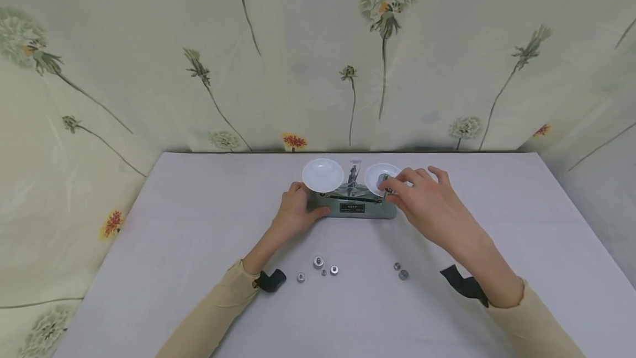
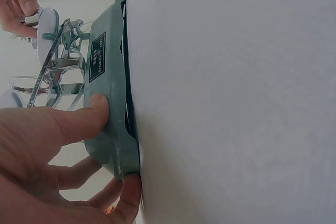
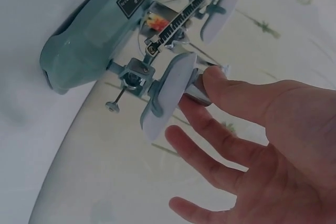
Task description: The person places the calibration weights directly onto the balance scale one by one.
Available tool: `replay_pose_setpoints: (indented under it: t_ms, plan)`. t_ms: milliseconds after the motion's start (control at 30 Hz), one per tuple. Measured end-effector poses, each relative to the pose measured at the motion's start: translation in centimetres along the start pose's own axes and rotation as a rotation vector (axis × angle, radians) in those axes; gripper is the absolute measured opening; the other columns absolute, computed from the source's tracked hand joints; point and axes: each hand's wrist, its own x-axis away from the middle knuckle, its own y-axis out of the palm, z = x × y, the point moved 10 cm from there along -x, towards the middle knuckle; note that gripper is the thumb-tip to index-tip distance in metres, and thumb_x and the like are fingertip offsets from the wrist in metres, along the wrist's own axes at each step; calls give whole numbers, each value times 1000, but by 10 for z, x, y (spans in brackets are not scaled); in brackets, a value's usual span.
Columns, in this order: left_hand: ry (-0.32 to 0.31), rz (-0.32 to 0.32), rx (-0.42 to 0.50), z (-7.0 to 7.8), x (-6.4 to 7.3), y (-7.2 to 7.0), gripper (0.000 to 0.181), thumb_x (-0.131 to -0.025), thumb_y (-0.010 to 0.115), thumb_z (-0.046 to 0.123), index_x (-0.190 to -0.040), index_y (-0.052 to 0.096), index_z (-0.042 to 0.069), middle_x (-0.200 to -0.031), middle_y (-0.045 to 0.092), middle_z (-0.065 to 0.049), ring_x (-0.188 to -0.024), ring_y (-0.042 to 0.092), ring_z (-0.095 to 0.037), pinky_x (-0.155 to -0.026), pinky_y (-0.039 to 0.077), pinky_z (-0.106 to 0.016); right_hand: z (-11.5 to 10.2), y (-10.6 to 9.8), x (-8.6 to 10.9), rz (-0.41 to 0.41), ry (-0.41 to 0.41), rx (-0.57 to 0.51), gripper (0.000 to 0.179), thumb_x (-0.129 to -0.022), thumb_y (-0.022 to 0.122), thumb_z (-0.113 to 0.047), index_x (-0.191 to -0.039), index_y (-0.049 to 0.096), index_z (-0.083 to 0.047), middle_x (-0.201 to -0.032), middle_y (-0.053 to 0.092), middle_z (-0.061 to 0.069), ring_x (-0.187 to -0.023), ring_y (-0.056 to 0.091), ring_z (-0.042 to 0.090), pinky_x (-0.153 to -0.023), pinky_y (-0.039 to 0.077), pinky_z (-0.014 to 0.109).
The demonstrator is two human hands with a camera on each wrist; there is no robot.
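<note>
A green-based balance scale (image 1: 353,211) with two white pans stands toward the table's far edge. My left hand (image 1: 293,211) grips the left end of its base, thumb on the front face and fingers around the end, as the left wrist view shows. Over the right pan (image 1: 370,178), my right hand (image 1: 429,203) pinches a metal weight (image 3: 197,93) between thumb and index finger, right at the pan's surface. Its other fingers are spread. Another shiny metal weight (image 1: 383,178) shows beside it at the pan, partly covered by the fingers. The left pan (image 1: 323,175) holds nothing.
Several loose metal weights (image 1: 318,262) stand on the white table (image 1: 199,225) in front of the scale, left of centre. Two more weights (image 1: 403,274) lie right of centre. A flower-patterned curtain (image 1: 308,70) hangs behind the table's far edge.
</note>
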Motion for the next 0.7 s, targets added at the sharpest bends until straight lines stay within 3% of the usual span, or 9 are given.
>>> replay_pose_setpoints:
  t_ms: [700]
  plan:
    - [-12, -1, 9, -3, -2, 1, 69, -94, 85, 21, -149, 55, -7, -144, 61, -29, -140, 53, -43, -121, 40, -63, 2, 0, -6, 69, -15, 22, 26, -95, 82, -11, -119, 76, -21, -107, 75, 6, -109, 73, 32, -110, 44, 74]
